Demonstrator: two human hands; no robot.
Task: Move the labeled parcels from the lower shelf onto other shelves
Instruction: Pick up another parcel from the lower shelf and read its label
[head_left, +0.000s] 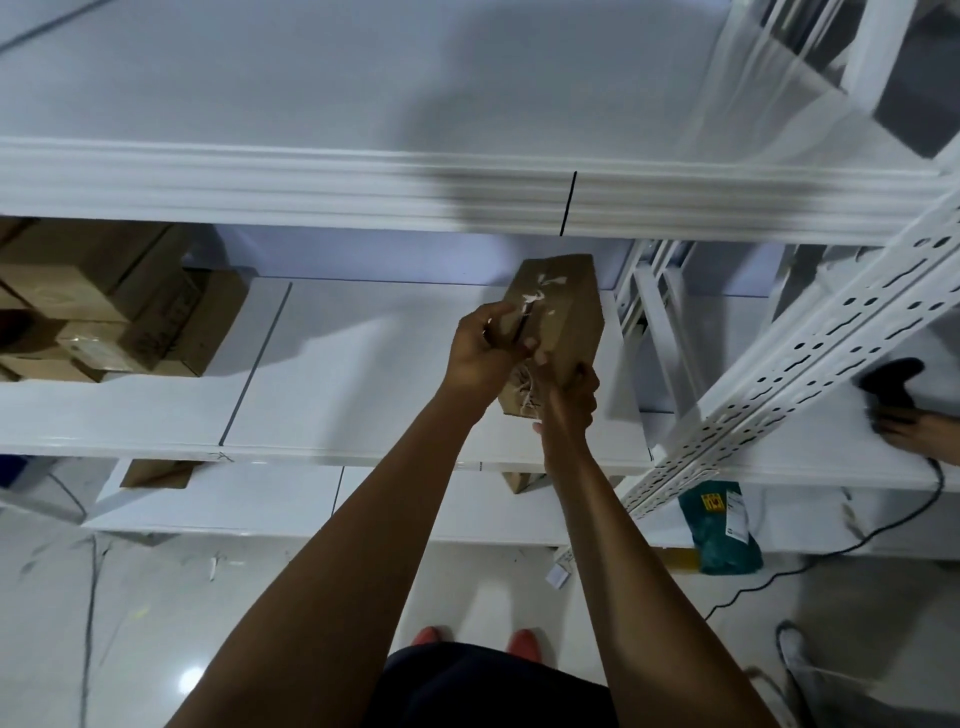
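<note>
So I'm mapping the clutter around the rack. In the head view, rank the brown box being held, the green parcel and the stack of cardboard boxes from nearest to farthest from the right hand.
1. Brown box: gripped by the right hand, over the middle shelf.
2. Green parcel: lower right, on the bottom shelf.
3. Stack of cardboard boxes: far left of the middle shelf.

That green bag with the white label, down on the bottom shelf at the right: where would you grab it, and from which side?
The green bag leans at the front edge of the lowest shelf, beside the white perforated upright. I would probably take it by its upper end, reaching in from the front and right of that post. It looks soft and crumpled, so pinching a fold near the top should hold better than squeezing its flat face.
</note>
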